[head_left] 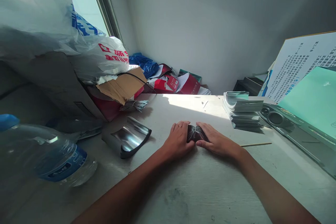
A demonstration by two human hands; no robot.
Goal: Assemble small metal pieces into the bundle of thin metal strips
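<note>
Near the middle of the pale table (183,189) lies a small dark bundle (195,133) with light strands fanning out from a narrow tie at its centre. My left hand (180,136) grips its left side, with a ring on one finger. From the right, my right hand (214,139) holds the other side, its thumb close to my left thumb. The bundle's underside is hidden. Left of my hands rests a curved, shiny dark sheet (132,134). A similar tied bundle of strands (134,105) sits farther back on the left.
A large plastic bottle (63,161) lies at the left, below bulging plastic bags (39,17) and cardboard (122,85). On the right are stacked curved pieces (245,110), a thin stick (256,144), a green folder (312,98) and a printed board (301,59).
</note>
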